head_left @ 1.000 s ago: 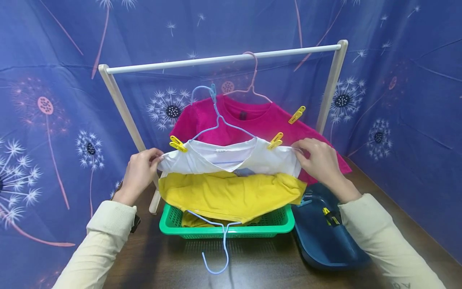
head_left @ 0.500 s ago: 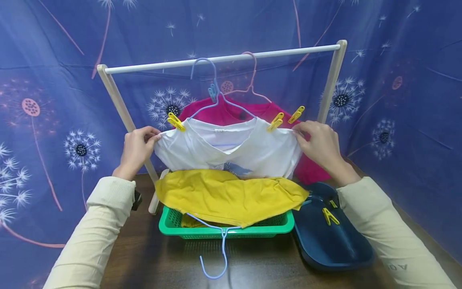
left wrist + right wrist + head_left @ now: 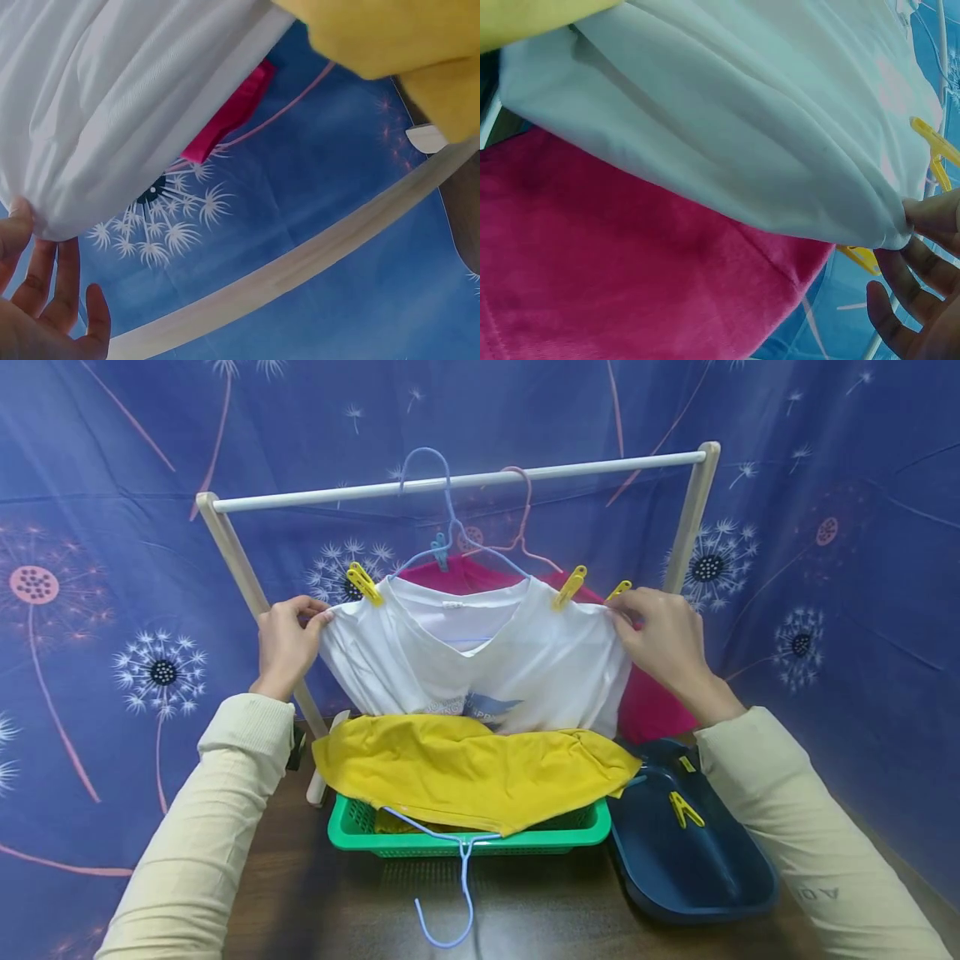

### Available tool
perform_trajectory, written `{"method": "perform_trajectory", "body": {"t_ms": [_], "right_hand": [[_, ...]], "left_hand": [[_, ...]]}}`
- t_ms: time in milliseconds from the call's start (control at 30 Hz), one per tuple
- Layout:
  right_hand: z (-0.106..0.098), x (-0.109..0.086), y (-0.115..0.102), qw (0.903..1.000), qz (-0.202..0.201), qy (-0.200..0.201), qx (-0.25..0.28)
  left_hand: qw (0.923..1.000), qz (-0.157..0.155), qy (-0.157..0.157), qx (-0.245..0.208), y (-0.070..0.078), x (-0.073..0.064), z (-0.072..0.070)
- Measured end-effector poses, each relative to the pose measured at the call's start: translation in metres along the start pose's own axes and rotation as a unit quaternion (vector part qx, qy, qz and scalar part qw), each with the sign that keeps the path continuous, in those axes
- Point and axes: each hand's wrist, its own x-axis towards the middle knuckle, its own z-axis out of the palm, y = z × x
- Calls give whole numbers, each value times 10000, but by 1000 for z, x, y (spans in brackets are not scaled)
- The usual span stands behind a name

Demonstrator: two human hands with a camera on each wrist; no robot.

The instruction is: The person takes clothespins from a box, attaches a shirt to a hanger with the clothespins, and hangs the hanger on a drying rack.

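Where the left hand appears, left of centre in the head view, its thumb and fingers pinch one sleeve of a white V-neck shirt, spread across the middle of the frame. Yellow pegs sit at its shoulders, and its blue hanger reaches up to the white rod at upper centre. At lower centre, a yellow garment lies over a green basket, another hanger jutting toward the bottom edge. Right of centre, the right hand pinches the opposite sleeve, near a magenta shirt; a dark blue tray holding a loose peg occupies the lower right.
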Motion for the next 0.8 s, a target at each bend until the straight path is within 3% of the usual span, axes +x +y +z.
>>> {"method": "perform_trajectory", "body": {"t_ms": [500, 800], "right_hand": [[1, 10, -7, 9998, 130, 36, 108], [2, 4, -6, 9995, 195, -147, 195]], "left_hand": [[9978, -563, 341, -56, 12, 16, -1], [9980, -542, 311, -1, 8, 15, 10]]}}
